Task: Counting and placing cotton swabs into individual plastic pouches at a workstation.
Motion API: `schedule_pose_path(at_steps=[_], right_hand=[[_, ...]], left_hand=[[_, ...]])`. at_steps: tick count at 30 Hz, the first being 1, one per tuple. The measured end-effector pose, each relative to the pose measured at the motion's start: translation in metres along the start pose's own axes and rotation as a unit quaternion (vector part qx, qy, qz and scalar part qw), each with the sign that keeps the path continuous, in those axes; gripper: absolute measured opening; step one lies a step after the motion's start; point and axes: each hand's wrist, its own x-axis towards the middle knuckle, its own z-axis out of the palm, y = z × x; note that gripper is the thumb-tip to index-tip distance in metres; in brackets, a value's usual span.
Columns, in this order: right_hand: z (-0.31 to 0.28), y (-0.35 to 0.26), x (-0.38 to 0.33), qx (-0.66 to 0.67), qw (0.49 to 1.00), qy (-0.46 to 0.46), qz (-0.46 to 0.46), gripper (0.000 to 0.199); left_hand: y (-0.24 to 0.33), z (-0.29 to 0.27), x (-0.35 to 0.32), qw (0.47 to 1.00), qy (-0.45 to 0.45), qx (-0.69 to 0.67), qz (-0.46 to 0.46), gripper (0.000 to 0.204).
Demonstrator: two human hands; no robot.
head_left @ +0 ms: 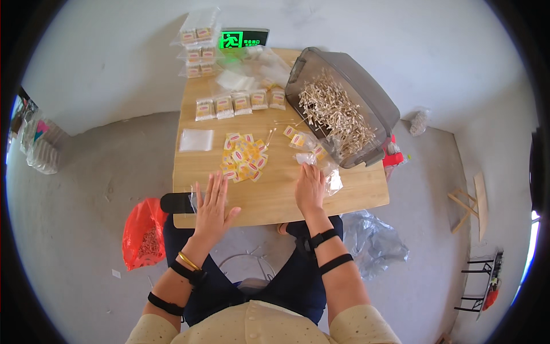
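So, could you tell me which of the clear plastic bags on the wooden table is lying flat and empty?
The empty clear plastic bag left of the yellow label pile; the other bags hold packed sticks or labels.

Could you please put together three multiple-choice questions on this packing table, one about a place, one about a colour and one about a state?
1. Where does the grey plastic bin of cotton swabs sit?
A. on the table's far right
B. on the floor
C. on the person's lap

2. What colour is the plastic bag on the floor to the person's left?
A. blue
B. red
C. black

3. How is the left hand posed?
A. clenched in a fist
B. pinching a swab
C. flat, fingers spread

Answers:
1. A, it rests tilted on the wooden table, beyond the right hand.
2. B, it shows bright red on the grey floor.
3. C, the palm lies down by a clear bag at the table's near edge.
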Motion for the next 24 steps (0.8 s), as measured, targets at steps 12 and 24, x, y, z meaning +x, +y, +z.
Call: schedule_pose_path(at_steps=[12,24], right_hand=[[-0.096,-0.083,-0.024,0.711,0.638,-0.166,0.246,0.013],[-0.037,-0.100,-0.002,0.642,0.723,-0.217,0.134,0.026]], left_hand=[[0.023,-0.004,0.021,0.731,-0.170,-0.636,-0.181,0.047],[0.007,-0.018,-0.005,0.696,-0.066,-0.674,-0.239,0.028]])
